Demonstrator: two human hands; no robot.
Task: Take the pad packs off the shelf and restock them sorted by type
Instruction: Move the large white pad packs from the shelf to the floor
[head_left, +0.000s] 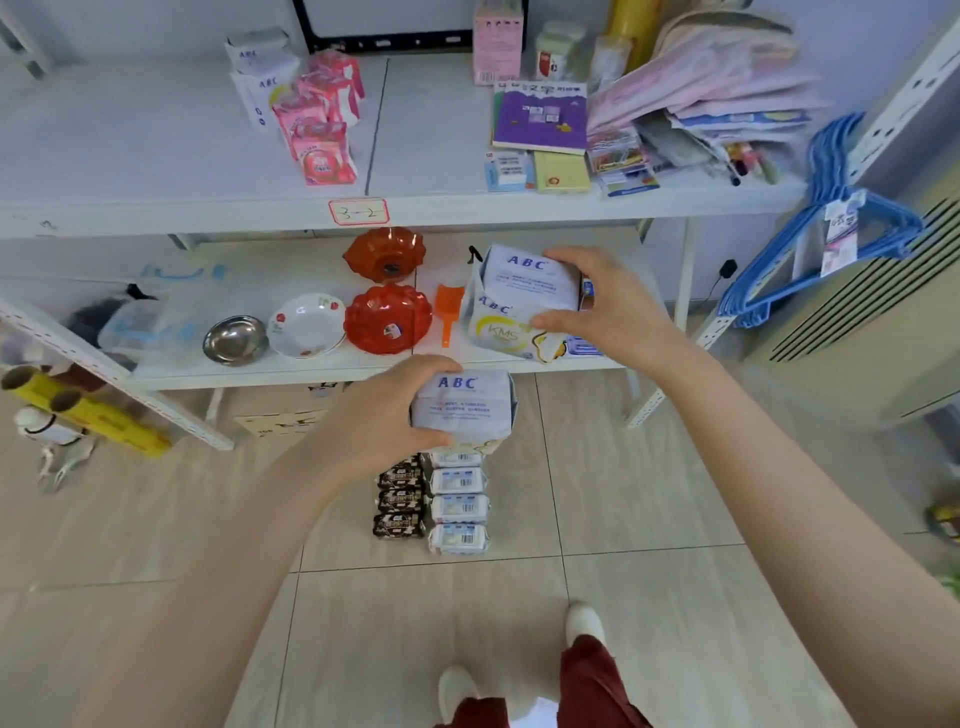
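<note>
Curling fingers (561, 255) round one ABC pack (462, 408) in the left hand (382, 413) and two stacked packs (522, 293) in the right hand (618, 309), below the shelf label (358, 211), the person should probably seat them by the white packs (260, 78) above it.

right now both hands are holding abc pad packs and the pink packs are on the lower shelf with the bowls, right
No. The head view shows the pink packs on the upper shelf, not the lower shelf with the bowls. The left hand and right hand do each hold ABC pad packs.
</note>
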